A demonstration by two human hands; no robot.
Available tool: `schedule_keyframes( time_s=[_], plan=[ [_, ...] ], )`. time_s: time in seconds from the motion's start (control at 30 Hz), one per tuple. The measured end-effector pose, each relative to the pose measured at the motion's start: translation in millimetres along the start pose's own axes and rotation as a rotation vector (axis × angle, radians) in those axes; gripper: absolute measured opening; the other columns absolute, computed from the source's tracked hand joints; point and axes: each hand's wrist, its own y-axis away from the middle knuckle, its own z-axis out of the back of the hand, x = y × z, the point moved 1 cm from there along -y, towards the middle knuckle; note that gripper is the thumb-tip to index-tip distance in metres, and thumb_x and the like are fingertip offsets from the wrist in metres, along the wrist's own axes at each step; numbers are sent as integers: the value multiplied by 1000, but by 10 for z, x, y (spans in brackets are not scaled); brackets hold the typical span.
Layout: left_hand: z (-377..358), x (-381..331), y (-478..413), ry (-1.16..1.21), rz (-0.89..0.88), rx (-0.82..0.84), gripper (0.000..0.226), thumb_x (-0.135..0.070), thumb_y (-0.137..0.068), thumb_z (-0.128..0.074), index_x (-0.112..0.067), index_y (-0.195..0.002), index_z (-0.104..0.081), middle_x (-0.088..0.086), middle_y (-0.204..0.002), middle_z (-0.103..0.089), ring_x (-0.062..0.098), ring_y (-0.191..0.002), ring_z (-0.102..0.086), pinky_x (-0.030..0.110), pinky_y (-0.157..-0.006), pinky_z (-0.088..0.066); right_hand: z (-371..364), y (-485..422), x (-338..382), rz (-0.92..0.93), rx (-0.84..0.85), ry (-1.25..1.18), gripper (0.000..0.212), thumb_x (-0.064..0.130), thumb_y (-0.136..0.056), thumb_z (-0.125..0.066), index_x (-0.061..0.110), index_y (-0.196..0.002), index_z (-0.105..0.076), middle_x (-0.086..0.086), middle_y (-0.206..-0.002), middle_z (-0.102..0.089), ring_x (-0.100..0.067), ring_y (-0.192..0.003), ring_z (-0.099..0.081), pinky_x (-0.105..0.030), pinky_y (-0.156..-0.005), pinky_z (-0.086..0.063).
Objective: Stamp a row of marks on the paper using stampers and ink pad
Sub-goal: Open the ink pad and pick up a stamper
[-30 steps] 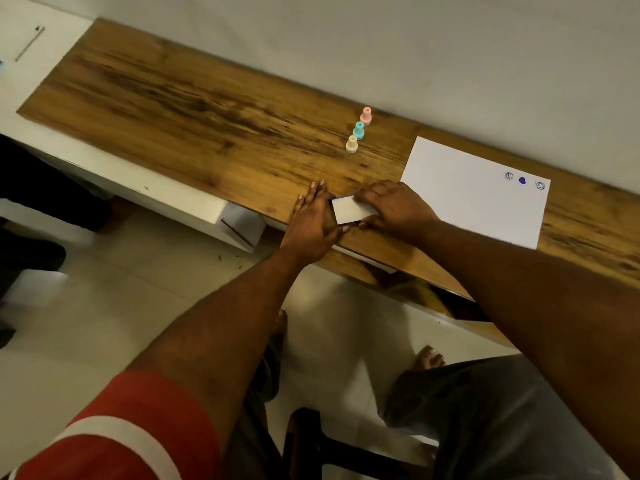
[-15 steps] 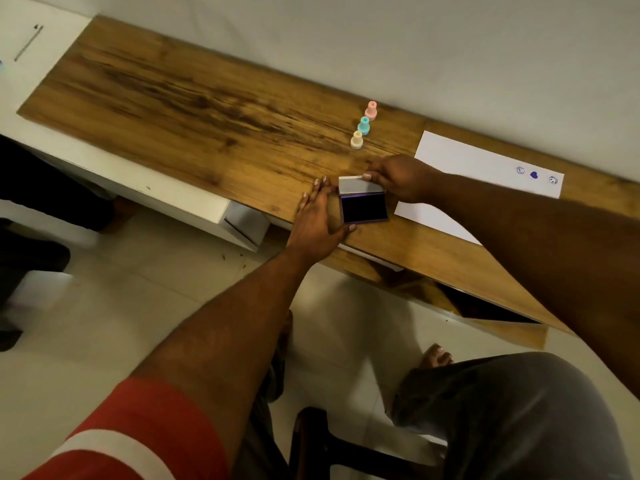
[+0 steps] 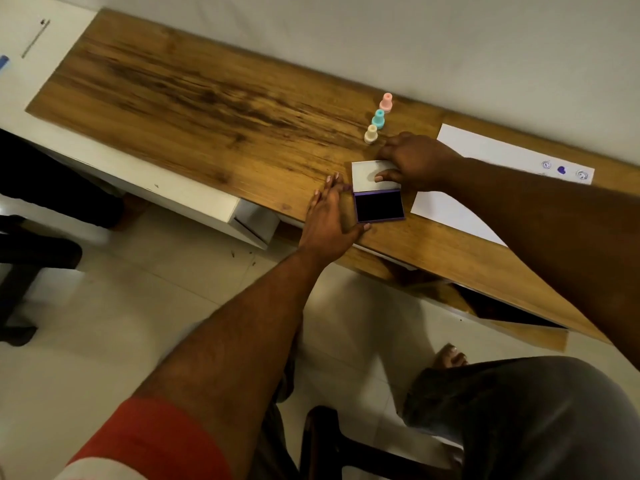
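Plain white wall behind, pale tiled floor below, and a long wood-grain table running along the wall. The ink pad sits right at the table's front edge with its lid flipped open and lying flat, dark pad face up.

Left hand is flat, fingers together, pressed against the pad's left side to steady it. Right hand rests on the opened lid, thumb on the white inside and fingers curled loosely toward the stampers, pinching nothing that I can see.

Three little stampers stand upright in a line toward the back edge: cream stamper nearest, teal stamper behind it, pink stamper closest to the wall. The paper lies to the right of the pad, with three marks near its far right corner.

My guess on handling: those stampers look like light, hard plastic knobs, tippy and easy to knock over, so pinch one by the narrow neck from above. The pad case looks rigid but light enough to slide, so holding it is smart.
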Motion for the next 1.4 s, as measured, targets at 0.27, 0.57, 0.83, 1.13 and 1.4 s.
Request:
schedule_keyframes(
  time_s=[0.27, 0.57, 0.83, 1.13, 1.4],
  plan=[
    [9, -16, 0, 10, 14, 9, 100, -45, -88, -82, -9, -163, -26, 8, -176, -14, 18, -164, -3, 37, -133, 0, -3, 33, 46, -48, -135, 20, 50, 53, -102, -52, 17, -135, -62, -10, -134, -63, -30, -120, -56, -36, -85, -47],
    [332, 154, -144, 266, 115, 5, 58, -32, -86, -87, -27, -134, -54, -8, -147, -59, 8, -136, -51, 36, -114, -45, 237, -226, 217, -423, -400, -21, 39, 41, -103, -56, 13, -127, -68, -16, -113, -72, -34, -100, -67, -40, -82, -53],
    [390, 334, -373, 401, 132, -172, 52, -10, -91, -79, -13, -139, -59, -4, -125, -70, 6, -115, -63, 19, -103, -49, 161, -481, 330, -470, -359, -38, 34, 40, -100, -61, 13, -117, -74, -14, -108, -74, -33, -98, -69, -35, -77, -52],
    [353, 309, -440, 225, 113, -240, 45, -21, -89, -81, -11, -132, -70, 9, -108, -69, 23, -99, -65, 34, -93, -53, 104, -638, 834, -269, -267, -68, 27, 37, -95, -64, 18, -111, -75, -11, -103, -73, -32, -96, -67, -39, -76, -55],
    [343, 216, -465, 166, 179, -284, 32, -17, -88, -79, -12, -119, -74, 9, -109, -70, 24, -98, -63, 37, -86, -51, 8, -490, 911, -101, -220, -9, 27, 35, -98, -57, 20, -115, -71, -5, -110, -70, -27, -101, -65, -42, -79, -55]
  ],
)
